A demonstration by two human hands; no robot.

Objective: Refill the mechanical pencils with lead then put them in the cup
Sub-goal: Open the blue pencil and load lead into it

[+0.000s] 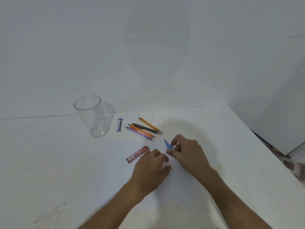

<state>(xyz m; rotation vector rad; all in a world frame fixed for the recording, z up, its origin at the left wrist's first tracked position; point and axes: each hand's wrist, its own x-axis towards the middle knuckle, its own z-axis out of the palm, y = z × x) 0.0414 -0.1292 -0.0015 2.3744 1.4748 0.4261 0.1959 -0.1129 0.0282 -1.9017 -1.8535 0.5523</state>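
Observation:
My right hand (186, 151) grips a blue mechanical pencil (168, 145), its tip pointing up and left just above the table. My left hand (151, 167) hovers beside it with fingers curled; whether it touches the pencil's lower end is hidden. A red lead case (137, 154) lies flat just left of my left hand. Several pencils lie side by side further back: yellow (149, 124), black (146, 128), orange (141, 130) and purple (138, 133). A blue-and-white lead case (119, 125) lies beside them. The clear plastic cup (94, 116) stands upright at the left, with nothing in it.
The white table (66, 162) meets a white wall at the back. Its right edge runs diagonally down to the right, with patterned floor (290, 164) beyond it. A white panel stands at the far right.

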